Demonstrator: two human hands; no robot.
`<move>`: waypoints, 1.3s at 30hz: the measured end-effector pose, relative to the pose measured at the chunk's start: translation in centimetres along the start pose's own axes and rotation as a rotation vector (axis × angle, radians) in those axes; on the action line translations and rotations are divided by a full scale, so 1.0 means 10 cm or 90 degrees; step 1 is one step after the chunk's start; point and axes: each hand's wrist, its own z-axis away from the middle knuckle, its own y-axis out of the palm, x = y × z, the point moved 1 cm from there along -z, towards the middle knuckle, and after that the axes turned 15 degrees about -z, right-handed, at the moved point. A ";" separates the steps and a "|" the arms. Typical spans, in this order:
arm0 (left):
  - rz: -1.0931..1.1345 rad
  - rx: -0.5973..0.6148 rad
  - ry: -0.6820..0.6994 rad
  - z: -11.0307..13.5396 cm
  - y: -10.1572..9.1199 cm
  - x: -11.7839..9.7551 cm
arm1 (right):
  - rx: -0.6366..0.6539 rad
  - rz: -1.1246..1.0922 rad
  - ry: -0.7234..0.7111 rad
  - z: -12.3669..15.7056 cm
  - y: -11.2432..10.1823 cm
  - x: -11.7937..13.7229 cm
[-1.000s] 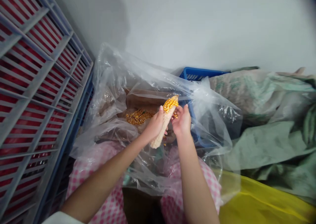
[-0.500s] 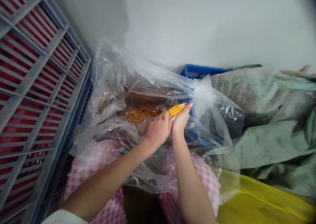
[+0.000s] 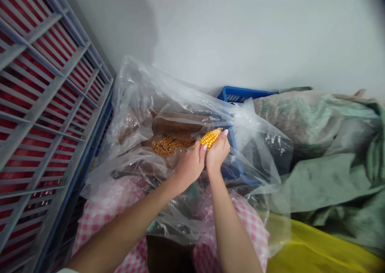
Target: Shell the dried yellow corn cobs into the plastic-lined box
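Corn cob (image 3: 211, 138) — gripped by both hands, left (image 3: 190, 165), right (image 3: 217, 154), over kernel pile (image 3: 168, 144)

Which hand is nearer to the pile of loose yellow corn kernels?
Left. The left hand is just right of the kernel pile; the right hand, farther right. Both grip the corn cob.

Open plastic bag (image 3: 141, 104) between rack (image 3: 45, 104) and sacks (image 3: 315, 144)

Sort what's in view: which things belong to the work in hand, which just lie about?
In hand: corn cob, held by left hand and right hand; loose kernels; clear plastic bag.
Lying about: blue basket, green sacks, yellow sheet, slatted crates.
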 end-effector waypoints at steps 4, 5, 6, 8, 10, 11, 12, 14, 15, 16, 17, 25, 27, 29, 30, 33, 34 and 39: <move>0.191 -0.012 0.017 0.02 -0.04 0.03 | -0.002 0.003 -0.029 0.00 -0.04 0.02; 0.225 -0.018 0.020 0.02 -0.06 0.04 | 0.000 -0.012 -0.023 -0.01 -0.04 0.03; 0.249 -0.023 0.021 0.02 -0.07 0.04 | 0.009 -0.037 -0.004 -0.02 -0.05 0.05; 0.275 -0.028 0.010 0.00 -0.10 0.07 | 0.056 -0.116 0.072 -0.06 -0.04 0.07; 0.298 -0.025 -0.008 -0.03 -0.11 0.11 | 0.114 -0.217 0.194 -0.08 -0.03 0.08; 0.313 -0.024 -0.016 -0.06 -0.11 0.13 | 0.137 -0.263 0.259 -0.08 -0.03 0.09; 0.330 -0.023 -0.024 -0.08 -0.12 0.15 | 0.156 -0.296 0.315 -0.08 -0.02 0.09; 0.357 -0.030 -0.033 -0.13 -0.13 0.17 | 0.186 -0.307 0.378 -0.05 -0.02 0.08; 0.364 -0.037 -0.032 -0.14 -0.13 0.17 | 0.199 -0.285 0.374 -0.04 -0.02 0.07; 0.368 -0.045 -0.029 -0.16 -0.15 0.17 | 0.208 -0.251 0.343 -0.03 -0.02 0.07; 0.369 -0.053 -0.026 -0.16 -0.16 0.17 | 0.204 -0.210 0.288 -0.02 -0.03 0.07; 0.390 -0.063 -0.007 -0.14 -0.22 0.12 | 0.190 -0.149 0.141 -0.07 -0.15 0.13; 0.430 -0.067 0.001 -0.15 -0.19 0.11 | 0.246 -0.168 0.210 -0.05 -0.15 0.13; 0.492 -0.069 0.006 -0.18 -0.16 0.10 | 0.305 -0.183 0.273 -0.01 -0.13 0.12; 0.525 -0.065 0.004 -0.19 -0.15 0.10 | 0.329 -0.191 0.301 0.01 -0.12 0.12; 0.610 -0.022 -0.013 -0.22 -0.11 0.07 | 0.362 -0.206 0.377 0.07 -0.10 0.11; 0.630 -0.005 -0.021 -0.23 -0.10 0.07 | 0.367 -0.215 0.402 0.09 -0.10 0.11; 0.582 -0.057 -0.031 -0.24 -0.11 0.04 | 0.390 -0.287 0.484 0.16 -0.10 0.08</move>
